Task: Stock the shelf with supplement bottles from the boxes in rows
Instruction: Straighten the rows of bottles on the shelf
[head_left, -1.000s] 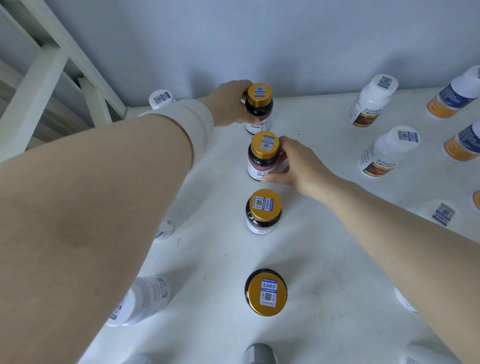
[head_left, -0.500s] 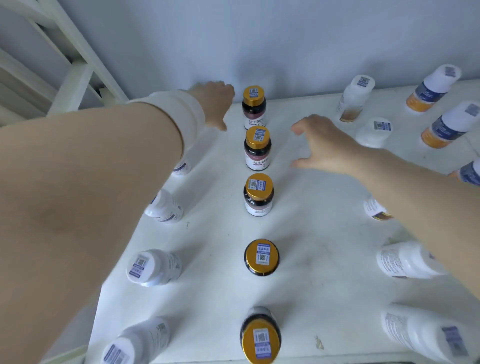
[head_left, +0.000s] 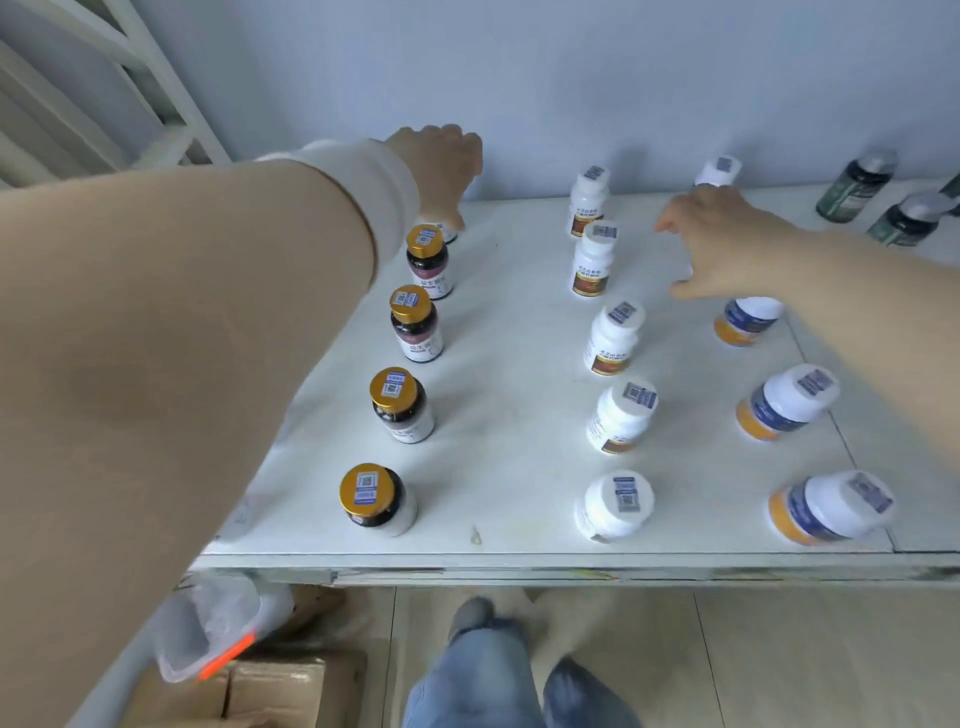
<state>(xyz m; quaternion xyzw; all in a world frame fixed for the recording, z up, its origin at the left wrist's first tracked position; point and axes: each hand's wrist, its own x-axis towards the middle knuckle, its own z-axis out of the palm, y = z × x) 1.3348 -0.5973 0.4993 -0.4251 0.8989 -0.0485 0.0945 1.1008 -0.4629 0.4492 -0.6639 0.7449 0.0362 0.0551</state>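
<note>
Rows of supplement bottles stand on the white shelf (head_left: 509, 395). The left row holds gold-capped dark bottles (head_left: 413, 322), the middle row white bottles with red-brown labels (head_left: 613, 338), and the right row white-capped bottles with blue and orange labels (head_left: 784, 402). My left hand (head_left: 441, 166) hangs over the back of the gold-capped row, fingers loose and pointing down, holding nothing. A white cap below it is mostly hidden. Between the middle and right rows, my right hand (head_left: 722, 244) hovers with fingers spread and empty, just above the rearmost blue-orange bottle (head_left: 748, 322).
Dark green bottles (head_left: 854, 187) stand at the back right by the grey wall. A white frame (head_left: 156, 88) rises at the upper left. Below the shelf's front edge (head_left: 519, 564) are cardboard boxes (head_left: 270, 691), a clear plastic bag (head_left: 218, 623) and my legs (head_left: 498, 670).
Both hands have let go of the two rearmost gold-capped bottles. My right hand has swung right towards the blue-orange row. The view has shifted right and back, showing the shelf edge and floor.
</note>
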